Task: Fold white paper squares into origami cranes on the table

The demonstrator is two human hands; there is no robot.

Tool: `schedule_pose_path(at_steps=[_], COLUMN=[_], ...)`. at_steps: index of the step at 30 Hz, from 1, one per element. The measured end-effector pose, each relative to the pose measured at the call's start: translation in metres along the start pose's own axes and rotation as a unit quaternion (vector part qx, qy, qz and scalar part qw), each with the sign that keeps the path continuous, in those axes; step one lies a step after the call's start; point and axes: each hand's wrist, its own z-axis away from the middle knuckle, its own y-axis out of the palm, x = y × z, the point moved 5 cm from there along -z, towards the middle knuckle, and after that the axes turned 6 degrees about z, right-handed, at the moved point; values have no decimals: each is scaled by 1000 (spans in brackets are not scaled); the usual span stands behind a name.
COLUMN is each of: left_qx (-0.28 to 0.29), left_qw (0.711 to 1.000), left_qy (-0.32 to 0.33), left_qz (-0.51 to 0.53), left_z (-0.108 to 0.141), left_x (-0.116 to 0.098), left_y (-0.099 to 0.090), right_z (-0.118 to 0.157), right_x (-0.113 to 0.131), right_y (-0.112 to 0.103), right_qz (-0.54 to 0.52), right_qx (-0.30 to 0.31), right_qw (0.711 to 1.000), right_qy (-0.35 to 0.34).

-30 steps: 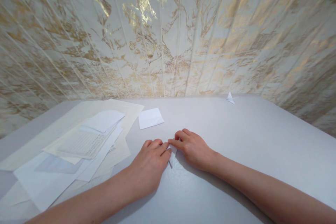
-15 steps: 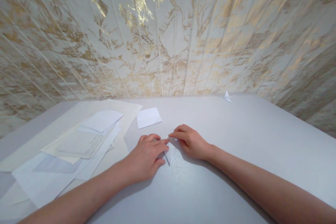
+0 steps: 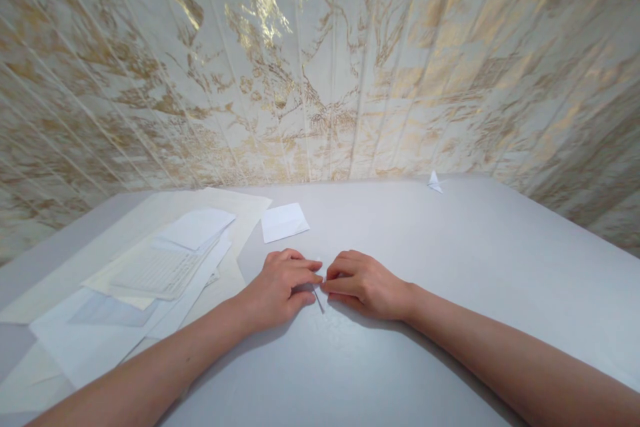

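A small folded piece of white paper (image 3: pixel 319 293) lies on the table between my two hands, mostly covered by them, with a narrow pointed end showing toward me. My left hand (image 3: pixel 287 285) is closed on its left side, fingertips pressing it down. From the right, my right hand (image 3: pixel 364 285) has its fingers bent together and its fingertips on the paper's right edge, almost meeting the left fingertips. Beyond the hands rests a folded white paper rectangle (image 3: pixel 285 222) with a crease near one corner.
To the left, several loose sheets overlap, among them a printed sheet (image 3: pixel 155 272) and a folded white paper (image 3: pixel 197 228). A small folded paper shape (image 3: pixel 435 182) stands at the far right edge of the pale table (image 3: pixel 480 253). A gold-patterned curtain (image 3: pixel 320 80) hangs behind.
My right hand has come toward me along the paper's right edge, its fingers now more bent and covering more of it. My left hand stays nearly in place.
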Motion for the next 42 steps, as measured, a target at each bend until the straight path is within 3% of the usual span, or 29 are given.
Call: schedule_pose_path(at_steps=[5, 17, 25, 36, 42], left_qx=[-6, -50, -63, -107, -104], left_qw=[1000, 998, 998, 993, 994], left_qy=[0, -4, -9, 20, -31], left_qz=[-10, -33, -24, -52, -18], left_z=[1, 0, -1, 8, 3], left_x=[-1, -8, -9, -11, -7], left_y=[0, 3, 3, -4, -5], right_z=[-1, 0, -1, 3, 4], right_x=[1, -5, -5, -4, -7], right_y=[0, -1, 0, 5, 6], right_qz=[4, -95, -90, -55, -55], right_qx=[-2, -20, -6, -34, -37], right_qw=[1000, 991, 991, 986, 978], right_qy=[20, 91, 95, 153, 199])
